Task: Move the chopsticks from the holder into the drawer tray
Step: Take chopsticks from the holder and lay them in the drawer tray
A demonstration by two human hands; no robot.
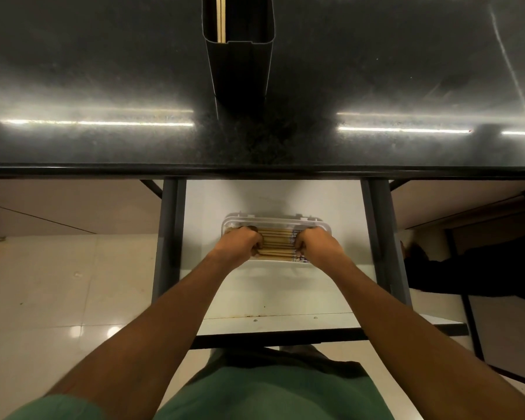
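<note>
Head view: left grip (241, 242) and right grip (314, 245) both curled round opposite ends of the chopsticks (278, 242), laid flat in the clear tray (273, 221) inside the open drawer (270, 286). Probably light, stiff, smooth, apt to roll or scatter; best pinched as a bundle near both ends. A couple more upright in the holder (240, 71) on the table (103, 71).

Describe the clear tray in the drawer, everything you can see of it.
The tray is clear plastic, rectangular with rounded corners and small tabs on its far rim. It lies flat on the white floor of the open drawer, long side running left to right. Wooden chopsticks lie side by side along its length. The left hand and right hand reach in and grip the chopsticks' ends, hiding both ends of the tray. Whether they touch the tray itself is unclear.
</note>
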